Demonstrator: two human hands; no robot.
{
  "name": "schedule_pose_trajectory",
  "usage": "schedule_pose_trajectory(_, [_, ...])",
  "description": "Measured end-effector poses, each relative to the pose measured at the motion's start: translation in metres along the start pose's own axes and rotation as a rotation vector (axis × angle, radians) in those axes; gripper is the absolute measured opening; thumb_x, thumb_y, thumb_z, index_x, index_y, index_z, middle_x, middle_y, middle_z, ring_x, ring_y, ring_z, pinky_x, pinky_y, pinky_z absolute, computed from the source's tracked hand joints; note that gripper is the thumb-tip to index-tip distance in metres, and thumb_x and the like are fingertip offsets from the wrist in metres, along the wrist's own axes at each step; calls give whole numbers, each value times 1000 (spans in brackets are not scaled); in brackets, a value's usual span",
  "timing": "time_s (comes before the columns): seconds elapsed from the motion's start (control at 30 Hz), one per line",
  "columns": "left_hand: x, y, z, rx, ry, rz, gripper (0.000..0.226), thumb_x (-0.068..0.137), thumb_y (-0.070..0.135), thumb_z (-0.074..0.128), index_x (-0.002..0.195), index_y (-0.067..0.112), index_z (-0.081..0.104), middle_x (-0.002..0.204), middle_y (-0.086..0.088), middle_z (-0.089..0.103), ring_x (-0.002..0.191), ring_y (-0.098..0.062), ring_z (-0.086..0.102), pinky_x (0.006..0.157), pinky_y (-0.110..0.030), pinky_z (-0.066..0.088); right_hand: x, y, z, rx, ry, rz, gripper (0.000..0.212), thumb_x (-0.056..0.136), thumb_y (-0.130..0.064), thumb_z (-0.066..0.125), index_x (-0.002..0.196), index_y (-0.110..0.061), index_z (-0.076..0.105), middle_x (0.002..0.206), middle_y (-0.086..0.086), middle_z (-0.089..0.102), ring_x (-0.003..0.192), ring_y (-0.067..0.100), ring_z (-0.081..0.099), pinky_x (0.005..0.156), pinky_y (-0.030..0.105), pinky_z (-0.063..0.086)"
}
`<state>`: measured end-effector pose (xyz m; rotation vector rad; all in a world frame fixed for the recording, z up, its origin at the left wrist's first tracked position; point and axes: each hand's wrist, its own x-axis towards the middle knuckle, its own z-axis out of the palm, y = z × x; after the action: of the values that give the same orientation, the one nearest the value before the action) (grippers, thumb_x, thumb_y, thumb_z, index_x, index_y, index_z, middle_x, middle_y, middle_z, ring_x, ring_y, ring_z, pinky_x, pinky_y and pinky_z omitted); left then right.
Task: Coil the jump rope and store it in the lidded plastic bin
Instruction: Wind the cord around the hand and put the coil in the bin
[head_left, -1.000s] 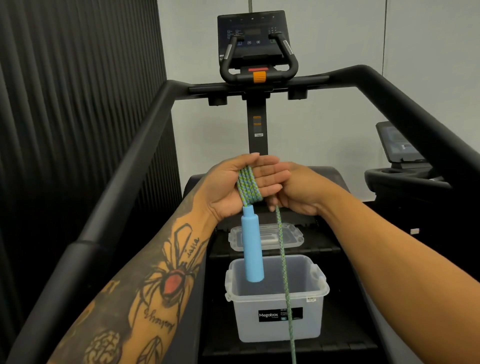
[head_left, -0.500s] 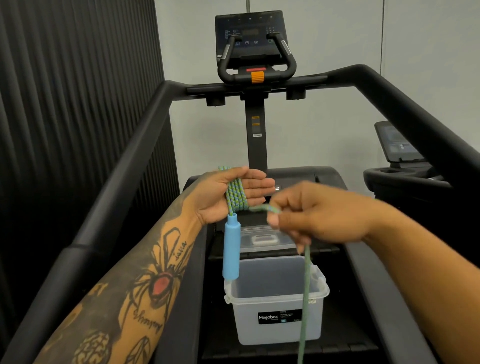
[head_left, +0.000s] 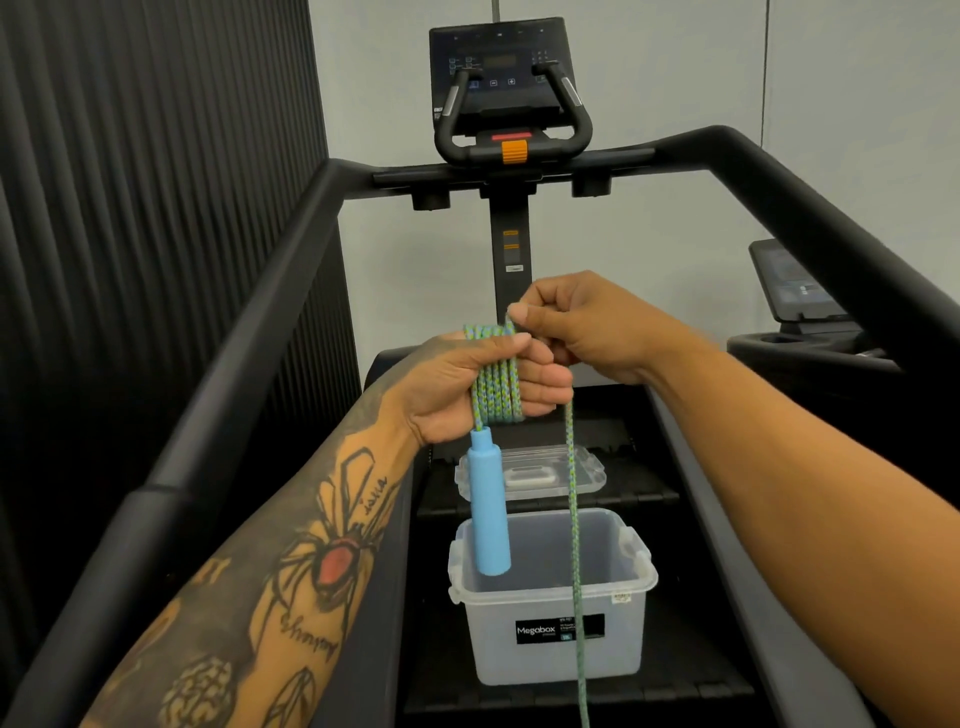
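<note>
Several turns of the green-and-blue braided jump rope (head_left: 496, 392) are wound around my left hand (head_left: 467, 387), whose fingers are curled over the coil. A light blue handle (head_left: 488, 512) hangs straight down from the coil. My right hand (head_left: 582, 325) sits just above and to the right, pinching the rope at the top of the coil. The loose rope (head_left: 574, 545) drops from there past the bottom of the frame. Below stands the open translucent plastic bin (head_left: 550, 652) labelled Megabox. Its clear lid (head_left: 540, 475) lies flat on the step behind.
The bin and lid sit on the black steps of a stair-climber machine. Thick black handrails (head_left: 249, 332) run along both sides, with a console (head_left: 501, 67) ahead. A dark ribbed wall is on the left, and another machine (head_left: 810, 312) stands at the right.
My right hand rose from in front of the coil to above it, carrying the rope up over my left hand. My left fingers curled closed over the coil.
</note>
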<state>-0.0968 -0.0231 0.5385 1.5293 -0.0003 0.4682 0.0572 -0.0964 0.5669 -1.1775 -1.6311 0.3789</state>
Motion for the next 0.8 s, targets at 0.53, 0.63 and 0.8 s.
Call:
schedule_pose_trajectory(0.53, [3, 6, -1, -160, 98, 97, 34, 98, 20, 36, 103, -4, 60, 102, -20, 71, 95, -30, 70, 86, -37, 56, -41, 42, 36, 223, -120, 282, 33, 105, -25, 38, 89, -5, 59, 59, 6, 50, 44, 16, 42, 54, 34, 46])
schedule_pose_trajectory(0.63, [5, 4, -6, -107, 156, 97, 34, 99, 20, 37, 102, -4, 61, 111, -23, 68, 103, -32, 68, 87, -38, 56, -59, 36, 33, 93, -222, 248, 32, 103, -25, 43, 91, -1, 61, 59, 6, 52, 46, 16, 45, 57, 35, 49])
schedule_pose_trajectory(0.8, [5, 1, -12, -17, 173, 86, 34, 98, 20, 38, 99, -5, 62, 102, -22, 71, 96, -31, 70, 81, -36, 58, -82, -7, 17, -147, -320, 99, 28, 98, -19, 57, 80, 3, 53, 55, 3, 51, 47, 13, 47, 59, 30, 53])
